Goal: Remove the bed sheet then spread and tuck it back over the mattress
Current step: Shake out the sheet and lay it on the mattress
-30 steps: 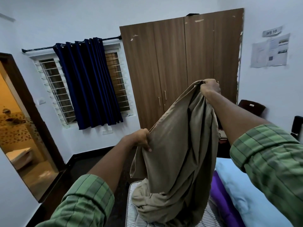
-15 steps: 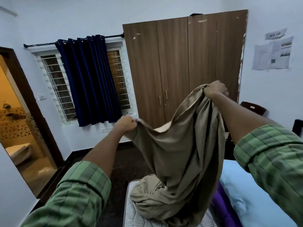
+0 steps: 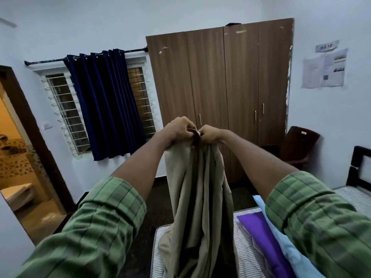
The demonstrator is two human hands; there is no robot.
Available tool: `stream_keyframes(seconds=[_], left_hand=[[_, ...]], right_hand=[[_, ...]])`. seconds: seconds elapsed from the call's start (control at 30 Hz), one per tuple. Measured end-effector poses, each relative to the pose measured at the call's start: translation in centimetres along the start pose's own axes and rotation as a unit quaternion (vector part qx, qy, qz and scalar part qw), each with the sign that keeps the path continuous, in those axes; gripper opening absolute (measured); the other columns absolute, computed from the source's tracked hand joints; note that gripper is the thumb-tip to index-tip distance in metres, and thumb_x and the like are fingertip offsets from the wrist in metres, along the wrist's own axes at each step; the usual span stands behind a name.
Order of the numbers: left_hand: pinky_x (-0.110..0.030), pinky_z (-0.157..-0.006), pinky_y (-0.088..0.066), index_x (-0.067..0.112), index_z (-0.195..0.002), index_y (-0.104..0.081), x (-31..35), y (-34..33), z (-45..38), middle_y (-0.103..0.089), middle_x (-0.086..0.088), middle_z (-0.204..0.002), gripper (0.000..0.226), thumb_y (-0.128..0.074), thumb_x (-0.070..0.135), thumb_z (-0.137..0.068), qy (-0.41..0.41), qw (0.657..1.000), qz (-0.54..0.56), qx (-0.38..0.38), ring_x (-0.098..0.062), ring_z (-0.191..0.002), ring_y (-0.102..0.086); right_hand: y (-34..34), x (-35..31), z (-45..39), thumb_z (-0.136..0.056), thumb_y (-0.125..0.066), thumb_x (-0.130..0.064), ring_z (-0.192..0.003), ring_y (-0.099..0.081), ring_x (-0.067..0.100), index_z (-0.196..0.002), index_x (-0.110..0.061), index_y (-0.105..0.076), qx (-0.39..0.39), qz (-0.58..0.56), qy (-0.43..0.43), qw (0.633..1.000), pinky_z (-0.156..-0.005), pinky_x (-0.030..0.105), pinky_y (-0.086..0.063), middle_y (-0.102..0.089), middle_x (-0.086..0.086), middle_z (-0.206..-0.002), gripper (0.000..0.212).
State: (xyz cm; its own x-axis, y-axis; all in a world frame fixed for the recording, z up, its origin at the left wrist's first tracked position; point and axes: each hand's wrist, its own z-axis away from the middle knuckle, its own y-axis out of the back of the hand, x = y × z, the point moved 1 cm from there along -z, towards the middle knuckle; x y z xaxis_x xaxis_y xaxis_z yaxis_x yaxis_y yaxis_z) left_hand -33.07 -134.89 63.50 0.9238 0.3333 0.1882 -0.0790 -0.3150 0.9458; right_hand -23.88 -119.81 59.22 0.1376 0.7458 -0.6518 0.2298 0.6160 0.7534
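The beige bed sheet [image 3: 197, 197] hangs in long folds from both my hands, held up in front of me. My left hand [image 3: 178, 127] and my right hand [image 3: 210, 134] grip its top edge side by side, almost touching. The sheet's lower end drapes down onto the striped bare mattress [image 3: 249, 255] at the bottom of the view. The mattress corner nearest the floor is partly hidden behind the sheet.
A purple pillow [image 3: 263, 235] and a light blue pillow [image 3: 289, 251] lie on the mattress at the right. A brown wardrobe [image 3: 220, 87] stands ahead, a dark chair [image 3: 297, 145] beside it, the black bed frame [image 3: 359, 167] at right. An open doorway [image 3: 18, 157] is at left.
My hands came together at the sheet's top edge; before, they were spread apart with the right one higher. The sheet now hangs in a narrow bundle instead of a wide drape.
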Motion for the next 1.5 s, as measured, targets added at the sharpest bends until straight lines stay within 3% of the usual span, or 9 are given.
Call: stream_keyframes(seconds=[0.37,0.5,0.63,0.73,0.8,0.87,1.1,1.3,1.5], left_hand=[[-0.026,-0.073,-0.049,0.029,-0.068,-0.077,-7.5,-2.7,4.8,-0.069,0.006,-0.068,0.025,-0.076,0.035,-0.091,0.116,0.977,0.116,-0.135,-0.011,-0.071,-0.059],[-0.021,-0.063,-0.044,0.023,-0.064,-0.071,-7.4,-2.7,5.4,-0.066,0.007,-0.064,0.039,-0.065,0.039,-0.099,0.14,0.953,0.266,0.03,-0.004,-0.061,-0.056],[-0.025,-0.062,-0.043,0.019,-0.076,-0.064,-7.4,-3.3,5.7,-0.055,0.003,-0.067,0.036,-0.065,0.049,-0.097,0.224,0.915,0.281,-0.185,-0.01,-0.061,-0.047],[-0.027,-0.058,-0.045,0.011,-0.086,-0.065,-7.2,-4.4,5.1,-0.06,-0.004,-0.075,0.019,-0.068,0.026,-0.098,0.315,0.9,0.28,-0.114,-0.015,-0.066,-0.054],[-0.033,-0.066,-0.054,0.004,-0.099,-0.066,-8.4,-5.8,4.6,-0.066,-0.011,-0.093,0.014,-0.066,0.017,-0.095,0.402,0.863,0.275,0.136,-0.025,-0.083,-0.066],[-0.039,-0.079,-0.061,0.001,-0.11,-0.066,-9.1,-6.5,5.2,-0.07,-0.012,-0.099,0.023,-0.064,0.018,-0.094,0.474,0.796,0.281,0.251,-0.031,-0.093,-0.07],[-0.031,-0.05,-0.051,0.004,-0.076,-0.071,-7.1,-9.8,5.4,-0.071,-0.01,-0.08,0.023,-0.055,0.013,-0.091,0.323,0.945,0.061,0.011,-0.021,-0.065,-0.067],[-0.019,-0.047,-0.046,0.01,-0.107,-0.079,-4.4,-11.5,4.6,-0.066,-0.003,-0.086,0.03,-0.049,0.006,-0.102,0.206,0.947,0.228,-0.092,-0.011,-0.059,-0.052],[-0.02,-0.05,-0.048,0.011,-0.105,-0.08,-3.3,-13.8,3.5,-0.069,-0.006,-0.081,0.026,-0.056,0.004,-0.097,0.189,0.949,0.246,-0.057,-0.012,-0.06,-0.058]], right_hand=[[-0.8,4.2,0.0,-0.083,-0.075,-0.004,-0.098,-0.066,0.017,-0.099,-0.015,-0.081,0.073,0.029,-0.092,0.993,-0.089,0.03,-0.056,-0.074,0.0,-0.096,0.02],[-1.0,4.9,0.7,-0.063,-0.098,-0.032,-0.111,-0.069,0.028,-0.104,-0.017,-0.08,-0.107,-0.055,-0.202,0.972,-0.1,0.046,-0.057,-0.075,0.008,-0.115,0.047],[-1.0,4.9,1.5,-0.078,-0.089,-0.018,-0.126,-0.062,0.035,-0.129,-0.014,-0.07,-0.276,-0.071,-0.227,0.931,-0.108,0.053,-0.05,-0.069,0.014,-0.131,0.055],[-0.9,5.3,1.5,-0.089,-0.077,-0.011,-0.113,-0.066,0.029,-0.122,-0.011,-0.072,-0.037,-0.062,-0.229,0.971,-0.09,0.038,-0.059,-0.069,0.013,-0.122,0.034],[-0.7,6.6,1.2,-0.094,-0.069,-0.004,-0.098,-0.066,0.02,-0.121,-0.005,-0.065,0.324,-0.08,-0.247,0.91,-0.073,0.026,-0.053,-0.067,0.007,-0.115,0.027],[-0.9,8.0,0.9,-0.096,-0.066,-0.002,-0.081,-0.06,0.016,-0.119,-0.001,-0.061,0.424,-0.08,-0.288,0.855,-0.062,0.023,-0.047,-0.064,0.008,-0.107,0.023],[-3.2,11.4,1.1,-0.098,-0.059,-0.015,-0.081,-0.062,0.017,-0.098,-0.002,-0.063,0.16,0.097,-0.338,0.922,-0.065,0.023,-0.052,-0.066,0.01,-0.11,0.013],[-7.0,9.9,1.6,-0.095,-0.061,0.002,-0.104,-0.065,0.021,-0.122,-0.014,-0.067,0.017,-0.11,-0.182,0.977,-0.075,0.029,-0.057,-0.065,0.006,-0.116,0.031],[-9.5,8.6,0.4,-0.091,-0.069,0.002,-0.095,-0.065,0.021,-0.13,-0.011,-0.064,0.044,-0.222,-0.129,0.966,-0.072,0.032,-0.053,-0.069,0.013,-0.117,0.042]])
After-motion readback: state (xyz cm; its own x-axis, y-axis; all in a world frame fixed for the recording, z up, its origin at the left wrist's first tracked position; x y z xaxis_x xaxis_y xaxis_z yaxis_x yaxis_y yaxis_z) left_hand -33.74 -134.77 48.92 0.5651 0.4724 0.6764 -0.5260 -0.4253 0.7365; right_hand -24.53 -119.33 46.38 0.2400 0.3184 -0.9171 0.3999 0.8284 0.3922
